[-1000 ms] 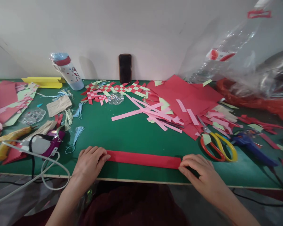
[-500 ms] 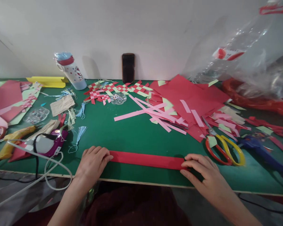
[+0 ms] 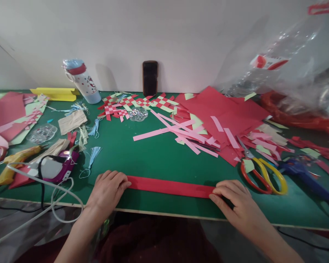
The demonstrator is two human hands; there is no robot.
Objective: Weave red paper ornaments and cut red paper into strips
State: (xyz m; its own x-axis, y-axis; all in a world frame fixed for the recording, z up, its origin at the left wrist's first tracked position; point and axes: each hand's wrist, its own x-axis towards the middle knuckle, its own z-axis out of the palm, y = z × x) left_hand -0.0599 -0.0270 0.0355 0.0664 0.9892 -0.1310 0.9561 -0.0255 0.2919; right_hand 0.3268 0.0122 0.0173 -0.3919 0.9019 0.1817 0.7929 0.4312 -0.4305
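Observation:
A long strip of red folded paper [image 3: 170,186] lies flat along the front of the green cutting mat [image 3: 164,160]. My left hand [image 3: 106,191] holds its left end, with the fingers resting on the paper. My right hand [image 3: 233,199] grips the right end, close to the mat's front edge. Neither hand touches anything else. The strip's ends are hidden under my fingers.
Pink paper strips [image 3: 181,131] and red sheets [image 3: 224,117] lie beyond the strip. Orange-and-yellow scissors [image 3: 263,177] and a blue glue gun [image 3: 304,175] sit right. A purple appliance [image 3: 55,170], white cable [image 3: 63,186] and yellow glue gun [image 3: 16,164] sit left.
The whole scene has shifted slightly rightward in view as my head moved. Both hands stay on the strip's ends, and the strip lies in the same place on the mat.

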